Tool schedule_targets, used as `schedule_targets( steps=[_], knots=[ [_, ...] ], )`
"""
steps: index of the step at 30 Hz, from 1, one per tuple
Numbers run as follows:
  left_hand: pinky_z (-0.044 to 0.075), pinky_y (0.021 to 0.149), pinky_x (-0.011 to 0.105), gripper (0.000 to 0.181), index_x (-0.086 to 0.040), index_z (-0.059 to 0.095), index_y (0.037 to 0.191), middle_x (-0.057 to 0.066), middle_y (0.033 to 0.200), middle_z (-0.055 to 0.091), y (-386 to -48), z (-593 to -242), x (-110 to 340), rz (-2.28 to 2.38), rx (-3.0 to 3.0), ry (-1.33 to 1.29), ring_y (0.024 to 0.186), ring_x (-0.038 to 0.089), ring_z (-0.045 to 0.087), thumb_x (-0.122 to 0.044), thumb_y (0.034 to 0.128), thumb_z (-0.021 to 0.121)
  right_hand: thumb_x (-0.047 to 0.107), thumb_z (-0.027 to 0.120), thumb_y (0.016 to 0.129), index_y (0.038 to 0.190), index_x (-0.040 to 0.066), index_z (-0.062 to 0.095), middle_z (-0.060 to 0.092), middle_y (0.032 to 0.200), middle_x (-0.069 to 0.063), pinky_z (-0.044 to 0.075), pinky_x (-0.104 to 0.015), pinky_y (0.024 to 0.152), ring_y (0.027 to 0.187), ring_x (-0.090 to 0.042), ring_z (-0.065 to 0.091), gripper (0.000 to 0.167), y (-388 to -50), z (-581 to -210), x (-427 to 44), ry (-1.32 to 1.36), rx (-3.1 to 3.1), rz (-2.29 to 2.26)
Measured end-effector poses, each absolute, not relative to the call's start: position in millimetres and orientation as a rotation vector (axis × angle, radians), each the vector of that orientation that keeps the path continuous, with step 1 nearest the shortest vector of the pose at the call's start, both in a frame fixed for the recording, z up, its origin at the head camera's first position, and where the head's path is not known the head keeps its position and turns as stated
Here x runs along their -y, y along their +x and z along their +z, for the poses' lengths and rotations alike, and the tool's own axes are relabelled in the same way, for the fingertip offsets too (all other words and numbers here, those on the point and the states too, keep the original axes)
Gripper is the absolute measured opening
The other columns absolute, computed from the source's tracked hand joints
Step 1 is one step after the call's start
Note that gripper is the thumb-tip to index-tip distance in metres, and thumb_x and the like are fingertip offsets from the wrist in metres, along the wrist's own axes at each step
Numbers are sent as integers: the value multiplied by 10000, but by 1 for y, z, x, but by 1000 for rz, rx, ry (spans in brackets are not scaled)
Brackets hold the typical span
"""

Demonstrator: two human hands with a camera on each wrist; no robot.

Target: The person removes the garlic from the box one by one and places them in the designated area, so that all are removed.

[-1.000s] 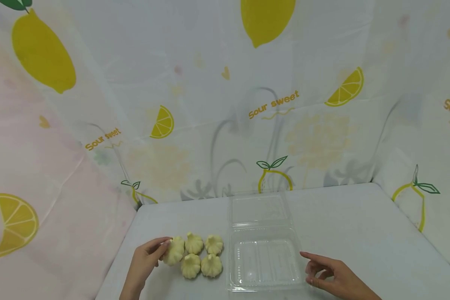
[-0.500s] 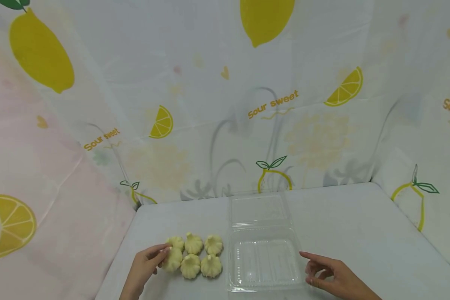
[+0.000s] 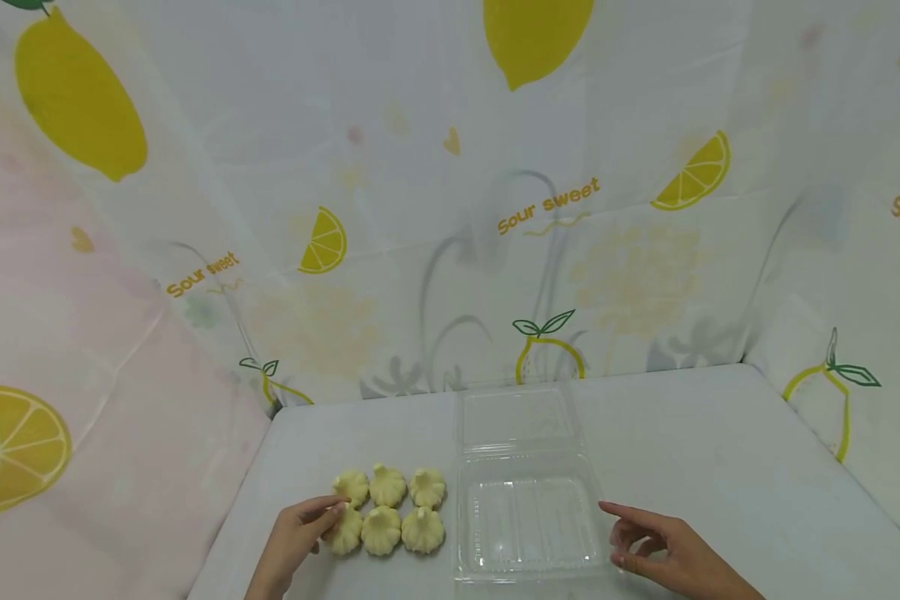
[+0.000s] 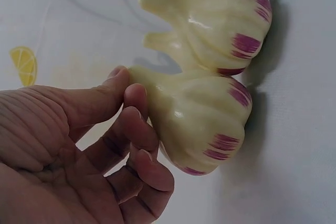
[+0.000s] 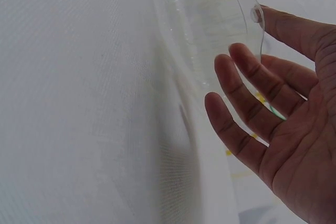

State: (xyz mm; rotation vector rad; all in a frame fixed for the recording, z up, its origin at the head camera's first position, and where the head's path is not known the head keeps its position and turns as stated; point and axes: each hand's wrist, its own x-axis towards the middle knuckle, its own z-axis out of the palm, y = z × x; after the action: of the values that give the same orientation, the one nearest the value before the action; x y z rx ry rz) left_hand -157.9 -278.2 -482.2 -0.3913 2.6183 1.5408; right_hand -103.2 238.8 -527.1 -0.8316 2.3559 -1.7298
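Note:
Cream garlic bulbs (image 3: 382, 533) with purple streaks sit close together in two rows on the white table. At the front left, my left hand (image 3: 300, 533) pinches the stem of one garlic bulb (image 4: 205, 119) between thumb and fingertip, seen close in the left wrist view; the bulb rests on the table. Right of the bulbs lies a clear plastic clamshell box (image 3: 532, 571), its lid (image 3: 517, 417) folded back toward the wall. At the box's right edge is my right hand (image 5: 273, 103), a fingertip touching the rim and the other fingers loosely bent.
A fabric wall (image 3: 420, 333) printed with lemons closes off the back and sides of the table (image 3: 690, 450). Bare white tabletop lies right of the box and left of the garlic.
My left hand has brought its garlic bulb down from the back row's left end to the front row's left end, uncovering another bulb behind. The right hand stays at the box edge.

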Motion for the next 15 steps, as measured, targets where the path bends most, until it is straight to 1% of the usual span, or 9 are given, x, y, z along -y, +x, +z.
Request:
schedule_targets(
  steps=[7,11,15],
  knots=[
    [401,496,256,252,-10,736,1095,44,740,662,-157,-482,276,1532,-2601,-372,633,161,550,-189,920,711,42,661,939,1422,-46,460,653,976,35,556,-297,685,868,-113,646,530,-103,-526,-240,-844,-2360,-1726],
    [412,498,254,288,-28,726,1132,46,727,648,-157,-480,278,1515,-2583,-332,637,158,551,-218,915,717,60,664,942,1427,-39,457,653,971,9,556,-298,688,870,-114,645,537,-104,-527,-240,-854,-2357,-1728],
    [424,503,257,341,-25,701,1179,47,742,644,-157,-477,280,1490,-2563,-272,647,159,547,-248,921,710,51,666,938,1432,-22,456,652,967,13,555,-299,688,870,-109,646,542,-104,-527,-240,-887,-2371,-1728]
  ],
)
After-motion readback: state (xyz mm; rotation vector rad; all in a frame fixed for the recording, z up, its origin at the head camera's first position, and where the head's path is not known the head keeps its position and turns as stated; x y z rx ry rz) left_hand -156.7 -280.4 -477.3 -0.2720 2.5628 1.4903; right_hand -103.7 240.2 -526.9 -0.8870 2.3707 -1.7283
